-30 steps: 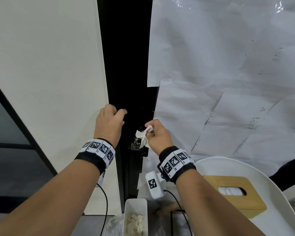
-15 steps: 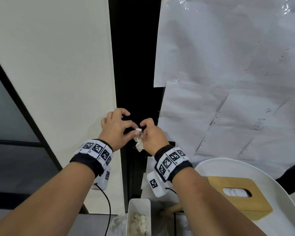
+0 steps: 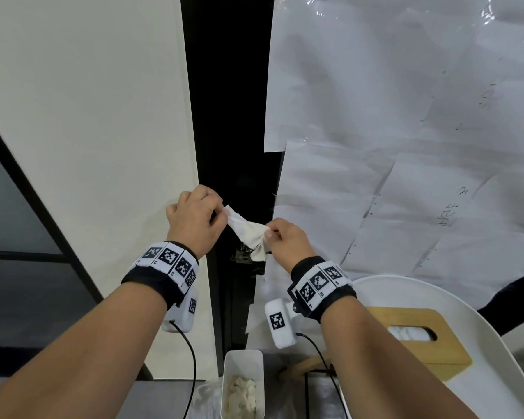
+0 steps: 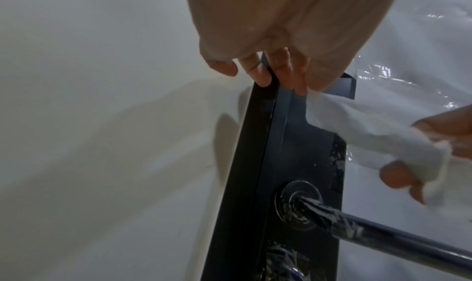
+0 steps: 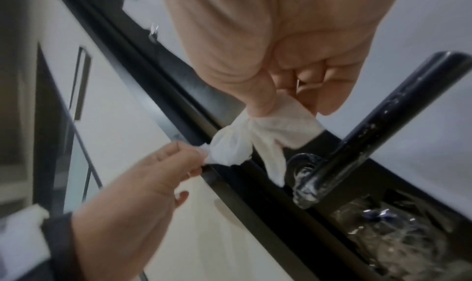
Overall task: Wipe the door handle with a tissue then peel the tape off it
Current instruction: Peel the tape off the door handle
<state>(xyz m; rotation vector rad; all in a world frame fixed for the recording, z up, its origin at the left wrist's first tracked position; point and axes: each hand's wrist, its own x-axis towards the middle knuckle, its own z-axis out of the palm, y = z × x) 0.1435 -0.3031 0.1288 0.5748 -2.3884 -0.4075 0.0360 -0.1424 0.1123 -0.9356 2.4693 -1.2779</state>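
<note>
Above door handle, tissue pinched between left hand, right hand

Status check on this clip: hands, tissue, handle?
Left hand and right hand pinch opposite ends of crumpled white tissue. Dark metal door handle untouched, tape residue showing. Nothing blocking.

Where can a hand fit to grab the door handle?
Along the far stretch of the door handle, between its tip and the tissue, the bar is bare. Near its round base it is crowded: the tissue hangs there, stretched between the left hand and right hand.
</note>
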